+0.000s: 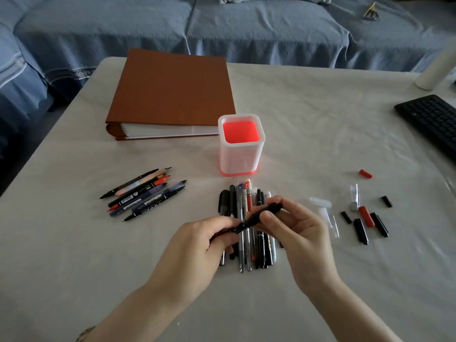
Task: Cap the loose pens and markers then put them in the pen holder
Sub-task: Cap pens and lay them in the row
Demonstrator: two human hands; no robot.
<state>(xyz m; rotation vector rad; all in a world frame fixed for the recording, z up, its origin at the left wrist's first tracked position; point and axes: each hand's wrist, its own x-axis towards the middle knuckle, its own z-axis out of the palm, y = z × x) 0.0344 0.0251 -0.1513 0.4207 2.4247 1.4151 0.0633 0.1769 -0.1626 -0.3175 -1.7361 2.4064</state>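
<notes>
Both hands hold one black pen [256, 215] above a pile of several pens [244, 201] lying side by side at the table's middle. My left hand [209, 240] grips the pen's lower end; my right hand [291, 225] pinches its upper black part, which looks like a cap. The white pen holder [241, 157] with a red inside stands empty just beyond the pile. Several uncapped markers [145, 193] lie in a group to the left. Loose black, red and clear caps [362, 215] are scattered to the right, and one red cap [365, 174] lies apart.
A brown binder [172, 92] lies behind the holder on the white tablecloth [308, 124]. A black keyboard [431, 119] sits at the right edge, a white cylinder [434, 70] behind it. A blue-covered sofa [222, 28] runs along the table's far side.
</notes>
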